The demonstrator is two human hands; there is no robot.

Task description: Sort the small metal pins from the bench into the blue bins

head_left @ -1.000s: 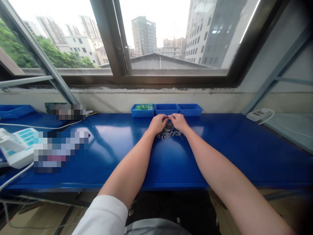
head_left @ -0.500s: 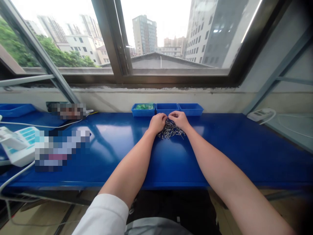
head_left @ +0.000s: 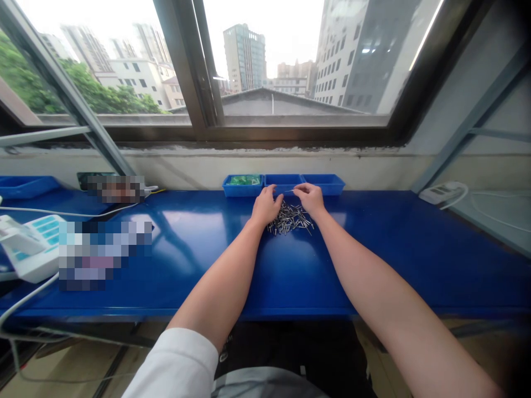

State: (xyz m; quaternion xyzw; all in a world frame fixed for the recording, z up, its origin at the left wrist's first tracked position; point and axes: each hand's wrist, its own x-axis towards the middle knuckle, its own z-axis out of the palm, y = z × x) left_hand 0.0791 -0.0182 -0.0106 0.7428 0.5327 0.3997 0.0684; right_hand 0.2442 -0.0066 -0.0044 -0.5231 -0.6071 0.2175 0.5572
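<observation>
A loose pile of small metal pieces [head_left: 290,220], thin like rivets or pins, lies on the blue table [head_left: 298,276]. At the pile's upper left is my left hand [head_left: 267,204], thumb and fingers apart, with nothing visible between them. My right hand [head_left: 310,199] is just above the pile's right side, pinching a thin metal piece [head_left: 289,191] that points left toward my left hand. Behind the hands stand three joined blue bins. The left bin [head_left: 243,190] contains green items; no contents show in the middle bin [head_left: 284,180] or the right bin [head_left: 327,190].
A white device [head_left: 37,249] and a blurred patch are at the left, with cables near them. Another blue tray [head_left: 27,188] is at the far left. A white power strip [head_left: 442,193] lies at the back right. Metal frame posts flank the window.
My left hand's fingers have opened. My right hand has moved slightly right and up, and a thin metal piece now shows in its fingertips.
</observation>
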